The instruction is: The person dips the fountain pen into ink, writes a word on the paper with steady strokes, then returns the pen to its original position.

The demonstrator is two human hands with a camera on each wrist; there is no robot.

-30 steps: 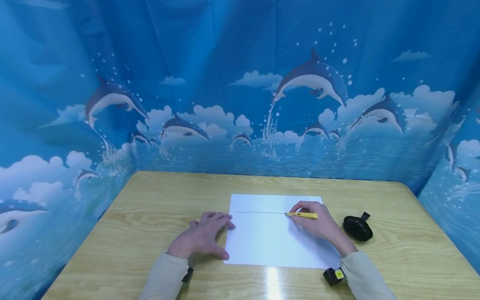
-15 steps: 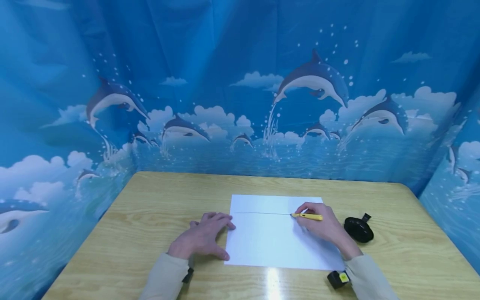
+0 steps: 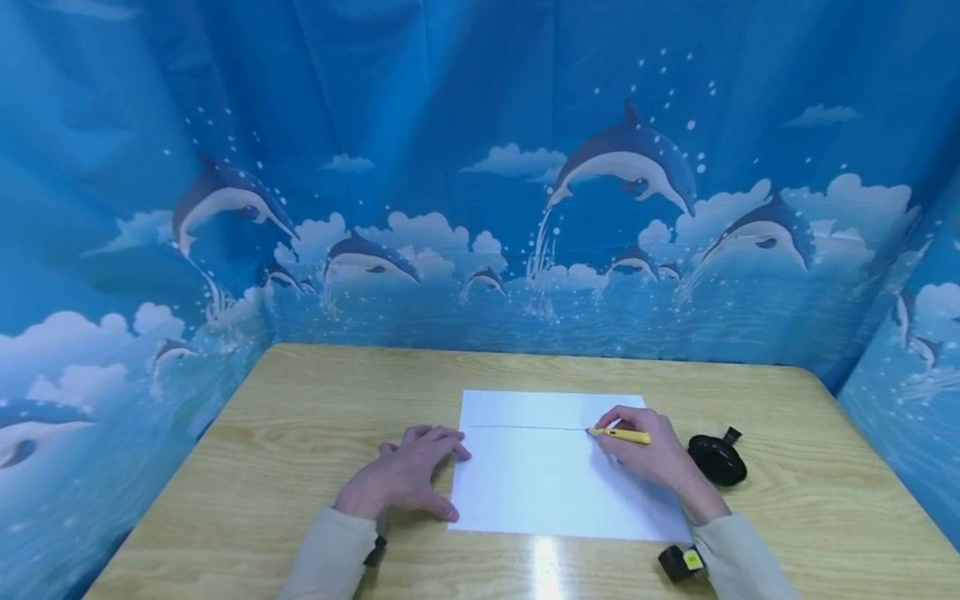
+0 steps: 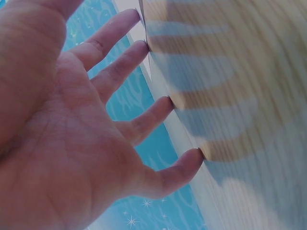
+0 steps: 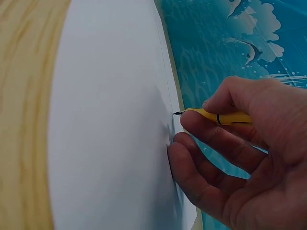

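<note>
A white sheet of paper lies on the wooden table, with a thin dark line running across its upper part. My right hand pinches a yellow fountain pen between thumb and fingers, its nib at the line's right end. In the right wrist view the dark metal nib of the fountain pen meets the paper, and the lower fingers curl beneath. My left hand rests spread at the paper's left edge. In the left wrist view, the left hand's fingertips press on the tabletop and the paper's edge.
On the wooden table, a black rounded object with a short tab stands right of the paper. A black device with a yellow label sits by the right wrist. Behind the table hangs a blue dolphin-print curtain.
My right hand has moved a little to the right with the fountain pen, and the drawn line has grown longer that way. The left hand has stayed in place.
</note>
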